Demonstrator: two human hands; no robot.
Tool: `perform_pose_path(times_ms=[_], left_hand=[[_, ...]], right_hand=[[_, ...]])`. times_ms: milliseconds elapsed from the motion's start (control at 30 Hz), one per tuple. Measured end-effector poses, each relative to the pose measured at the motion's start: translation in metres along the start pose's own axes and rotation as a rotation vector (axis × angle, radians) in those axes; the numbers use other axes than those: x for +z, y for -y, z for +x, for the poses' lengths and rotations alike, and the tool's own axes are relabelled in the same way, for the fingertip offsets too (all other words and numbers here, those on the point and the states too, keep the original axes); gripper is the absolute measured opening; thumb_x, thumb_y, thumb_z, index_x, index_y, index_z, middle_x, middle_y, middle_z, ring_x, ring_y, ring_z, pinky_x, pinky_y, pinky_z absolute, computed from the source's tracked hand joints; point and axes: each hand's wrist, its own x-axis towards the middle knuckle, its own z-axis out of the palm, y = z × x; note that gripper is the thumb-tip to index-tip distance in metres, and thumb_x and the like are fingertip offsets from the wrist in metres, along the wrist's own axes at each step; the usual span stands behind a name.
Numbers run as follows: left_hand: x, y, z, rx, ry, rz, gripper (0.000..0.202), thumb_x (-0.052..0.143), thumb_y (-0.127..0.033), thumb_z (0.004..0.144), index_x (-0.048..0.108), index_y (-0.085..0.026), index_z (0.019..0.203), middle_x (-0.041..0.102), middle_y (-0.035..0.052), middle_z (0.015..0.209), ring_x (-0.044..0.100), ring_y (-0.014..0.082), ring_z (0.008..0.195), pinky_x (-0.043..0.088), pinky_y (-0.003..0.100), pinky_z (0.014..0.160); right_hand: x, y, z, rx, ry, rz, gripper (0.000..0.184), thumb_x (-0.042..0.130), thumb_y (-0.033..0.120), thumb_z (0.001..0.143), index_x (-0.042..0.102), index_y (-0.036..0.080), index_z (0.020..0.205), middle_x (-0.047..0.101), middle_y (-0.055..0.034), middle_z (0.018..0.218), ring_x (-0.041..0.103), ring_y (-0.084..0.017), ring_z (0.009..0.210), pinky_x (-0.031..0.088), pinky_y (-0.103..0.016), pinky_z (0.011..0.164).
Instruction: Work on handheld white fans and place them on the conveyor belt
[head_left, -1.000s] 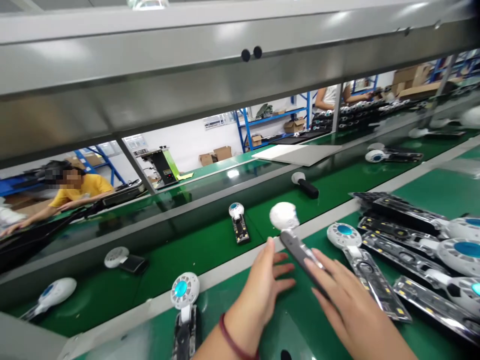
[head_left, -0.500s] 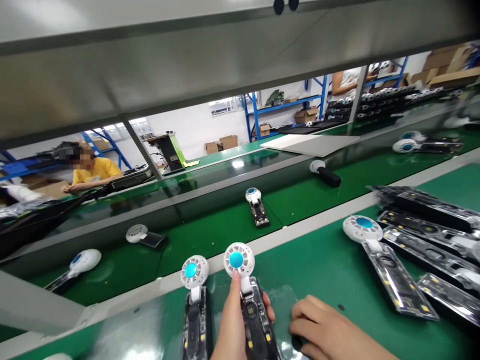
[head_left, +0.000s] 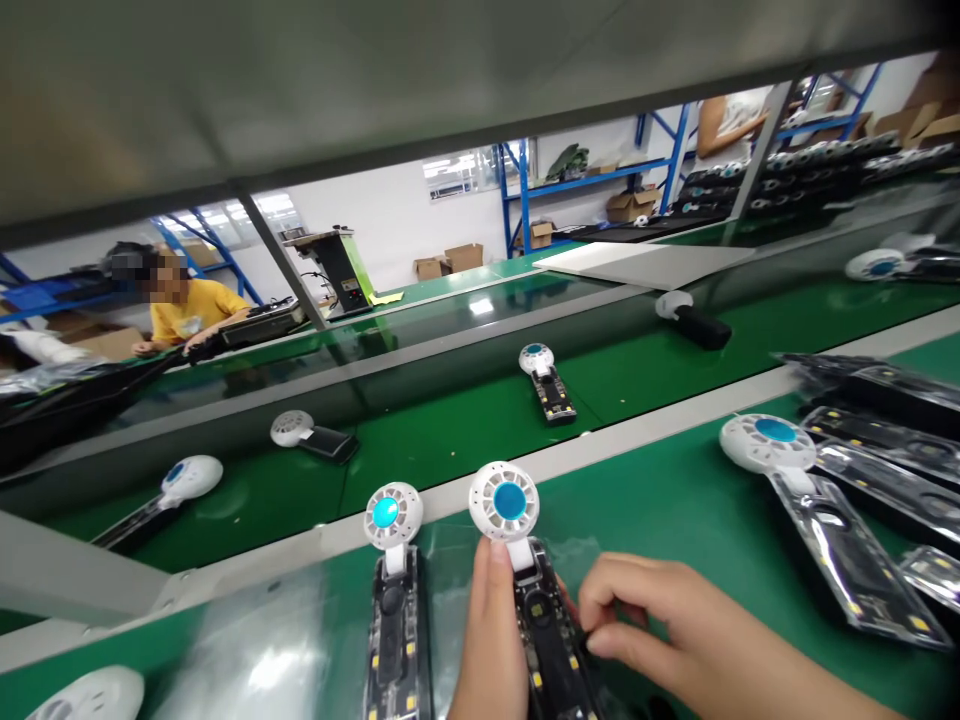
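My left hand is wrapped round the dark, clear-cased handle of a handheld fan, its thumb just under the white vented head with the blue centre. Close to the right side of that handle, my right hand has thumb and fingertips pinched together. What sits in the pinch, if anything, is too small or hidden to make out. To the left, a second handheld fan of the same kind lies head up on the green bench, apart from my left hand.
More fans lie at right, with one white-headed fan beside several clear-cased handles. Beyond a grey rail, a green conveyor belt carries several fans. A clear plastic sheet lies at left. A co-worker sits far left.
My right hand has come up and left, to the side of the held fan, its fingers now pinched. The view has shifted, so most things sit differently in the picture.
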Motion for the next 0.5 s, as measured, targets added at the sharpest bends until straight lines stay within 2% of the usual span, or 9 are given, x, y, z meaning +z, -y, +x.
perform_pose_path(times_ms=[100, 167, 233, 500], left_hand=[[-0.001, 0.001, 0.001, 0.075, -0.089, 0.054, 0.046, 0.052, -0.06, 0.07, 0.059, -0.02, 0.091, 0.063, 0.0073, 0.105, 0.045, 0.0249, 0.116, 0.034, 0.029, 0.095], [-0.002, 0.003, 0.002, 0.074, -0.117, 0.074, 0.042, 0.052, -0.056, 0.072, 0.06, -0.021, 0.094, 0.06, 0.007, 0.113, 0.035, 0.024, 0.124, 0.025, 0.029, 0.102], [-0.002, 0.004, 0.002, 0.07, -0.127, 0.085, 0.04, 0.051, -0.054, 0.073, 0.06, -0.021, 0.095, 0.059, 0.0073, 0.116, 0.034, 0.0243, 0.125, 0.023, 0.03, 0.104], [0.0, 0.0, 0.002, 0.102, -0.075, 0.074, 0.043, 0.047, -0.052, 0.078, 0.059, -0.019, 0.103, 0.06, 0.0076, 0.116, 0.048, 0.0243, 0.112, 0.033, 0.03, 0.097]], right_hand=[[0.011, 0.004, 0.012, -0.068, -0.088, 0.03, 0.022, 0.053, 0.001, 0.076, 0.06, 0.022, 0.071, 0.061, 0.0062, 0.074, 0.056, -0.009, 0.071, 0.041, -0.016, 0.066], [0.017, 0.004, 0.019, -0.075, -0.121, 0.028, 0.024, 0.053, 0.001, 0.077, 0.062, 0.022, 0.071, 0.061, 0.0061, 0.073, 0.057, -0.008, 0.071, 0.041, -0.016, 0.065], [0.02, 0.003, 0.022, -0.068, -0.127, 0.026, 0.024, 0.053, 0.001, 0.077, 0.064, 0.022, 0.072, 0.061, 0.0058, 0.073, 0.057, -0.008, 0.07, 0.041, -0.016, 0.065], [0.019, 0.002, 0.023, -0.046, -0.096, 0.035, 0.026, 0.056, -0.001, 0.074, 0.065, 0.022, 0.069, 0.062, 0.0065, 0.07, 0.057, -0.008, 0.07, 0.041, -0.016, 0.064]])
